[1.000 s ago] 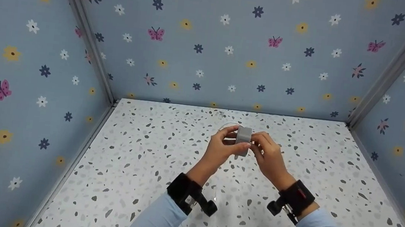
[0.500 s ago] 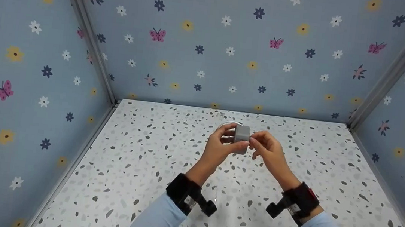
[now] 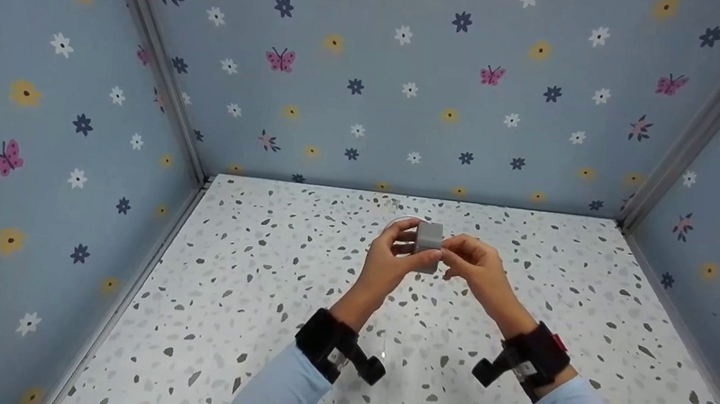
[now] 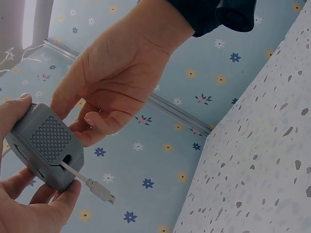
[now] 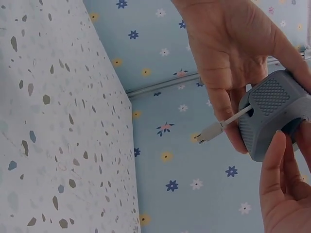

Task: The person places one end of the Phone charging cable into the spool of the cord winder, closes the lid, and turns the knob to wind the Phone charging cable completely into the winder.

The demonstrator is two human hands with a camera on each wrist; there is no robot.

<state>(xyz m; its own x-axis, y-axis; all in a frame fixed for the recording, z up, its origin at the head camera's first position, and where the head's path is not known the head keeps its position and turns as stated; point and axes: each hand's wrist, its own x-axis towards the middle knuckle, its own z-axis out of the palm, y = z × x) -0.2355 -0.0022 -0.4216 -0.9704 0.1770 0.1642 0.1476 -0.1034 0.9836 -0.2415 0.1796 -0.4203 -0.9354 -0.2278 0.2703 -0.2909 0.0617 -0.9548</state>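
Observation:
A grey cable winder point(image 3: 428, 236) with diamond-textured sides is held up above the table. My left hand point(image 3: 384, 258) grips it, thumb on the near side and fingers on the far side. My right hand point(image 3: 479, 263) is at its right side; in the right wrist view the thumb and finger pinch at a round opening whose inside looks dark blue. What exactly they pinch is hidden. Out of a notch in the housing sticks a short white cable with a micro-USB plug point(image 4: 100, 191), hanging free. Behind the left fingers, a white cable loop point(image 3: 404, 218) curves in the head view.
The white speckled table point(image 3: 240, 323) spreads below both hands. Blue flowered panels stand at the back point(image 3: 381, 124) and on both sides, joined by grey metal posts point(image 3: 155, 53). Each wrist wears a black strap with a small camera.
The winder and my left hand have shifted slightly left. My right hand's fingers have changed their hold at the winder's side, with the wrist turned a little outward.

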